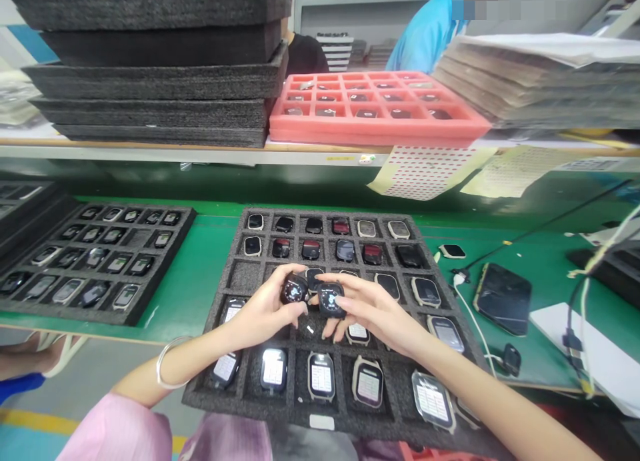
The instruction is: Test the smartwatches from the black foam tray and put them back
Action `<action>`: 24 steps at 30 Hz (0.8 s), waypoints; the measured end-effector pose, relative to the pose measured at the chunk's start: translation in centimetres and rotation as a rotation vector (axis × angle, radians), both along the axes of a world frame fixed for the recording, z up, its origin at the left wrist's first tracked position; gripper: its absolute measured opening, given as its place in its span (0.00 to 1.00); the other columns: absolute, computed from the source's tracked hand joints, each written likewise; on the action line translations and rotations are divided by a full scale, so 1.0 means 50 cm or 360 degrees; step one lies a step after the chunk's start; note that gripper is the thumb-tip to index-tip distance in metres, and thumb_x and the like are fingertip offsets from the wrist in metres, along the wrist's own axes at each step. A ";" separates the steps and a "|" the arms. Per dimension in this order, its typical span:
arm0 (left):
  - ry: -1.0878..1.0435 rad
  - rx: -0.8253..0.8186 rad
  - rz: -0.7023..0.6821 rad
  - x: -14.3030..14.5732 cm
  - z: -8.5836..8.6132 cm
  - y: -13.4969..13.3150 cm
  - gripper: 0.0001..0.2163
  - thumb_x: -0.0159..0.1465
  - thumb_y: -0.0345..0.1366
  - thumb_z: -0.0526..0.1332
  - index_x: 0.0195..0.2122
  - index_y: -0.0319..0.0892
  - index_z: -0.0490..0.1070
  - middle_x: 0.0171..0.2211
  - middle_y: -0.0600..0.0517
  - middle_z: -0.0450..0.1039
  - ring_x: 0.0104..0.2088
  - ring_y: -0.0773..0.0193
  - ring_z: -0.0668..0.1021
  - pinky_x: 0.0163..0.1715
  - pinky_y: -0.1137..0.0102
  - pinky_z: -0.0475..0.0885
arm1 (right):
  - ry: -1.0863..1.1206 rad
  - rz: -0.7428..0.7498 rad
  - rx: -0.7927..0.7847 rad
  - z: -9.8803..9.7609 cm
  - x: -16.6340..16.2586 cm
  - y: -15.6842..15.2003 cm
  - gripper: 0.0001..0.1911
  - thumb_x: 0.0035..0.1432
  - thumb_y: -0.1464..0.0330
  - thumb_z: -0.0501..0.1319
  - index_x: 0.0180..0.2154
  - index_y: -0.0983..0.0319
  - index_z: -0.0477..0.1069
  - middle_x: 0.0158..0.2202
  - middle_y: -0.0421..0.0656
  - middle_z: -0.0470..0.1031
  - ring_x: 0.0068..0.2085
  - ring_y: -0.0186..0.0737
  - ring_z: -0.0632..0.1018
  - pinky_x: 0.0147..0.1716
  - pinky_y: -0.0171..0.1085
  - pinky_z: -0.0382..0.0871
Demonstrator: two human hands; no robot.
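Note:
My left hand point(275, 304) is closed around a dark smartwatch point(295, 290) whose round dial is lit. Close beside it, my right hand point(363, 304) grips another dark smartwatch point(330, 296), with the thumb at its edge and a lit picture on its screen. Both hands are over the middle of a black foam tray point(227, 294) divided into compartments. Most of its visible pockets hold watch cases; those in the front row, such as this watch point(321, 376), show white lit screens, while many at the back are dark. My hands and forearms hide some of the middle pockets.
Another foam tray of watches point(165, 264) lies on the green table at left. On the right are a black phone point(503, 298), a loose watch point(453, 251), cables and white paper point(590, 354). A shelf above bears stacked black foam point(165, 81) and a pink tray point(370, 133). People are behind it.

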State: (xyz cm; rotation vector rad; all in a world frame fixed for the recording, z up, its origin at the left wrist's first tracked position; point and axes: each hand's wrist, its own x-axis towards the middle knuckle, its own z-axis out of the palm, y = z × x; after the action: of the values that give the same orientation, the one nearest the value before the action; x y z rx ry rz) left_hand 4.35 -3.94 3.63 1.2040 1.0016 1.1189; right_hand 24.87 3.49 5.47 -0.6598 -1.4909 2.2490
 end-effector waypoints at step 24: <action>-0.0134 -0.0095 -0.0108 0.002 -0.004 0.004 0.16 0.64 0.30 0.54 0.53 0.44 0.58 0.39 0.49 0.70 0.38 0.61 0.76 0.34 0.68 0.75 | -0.0133 -0.0148 0.0125 -0.012 -0.004 -0.001 0.22 0.59 0.66 0.62 0.54 0.64 0.63 0.38 0.48 0.77 0.28 0.43 0.82 0.22 0.36 0.77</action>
State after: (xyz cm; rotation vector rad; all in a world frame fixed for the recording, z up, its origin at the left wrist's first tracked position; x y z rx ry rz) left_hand 4.46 -3.75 3.43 1.1261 0.9175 1.0708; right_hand 24.69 3.42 4.86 -0.7906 -1.5462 2.1059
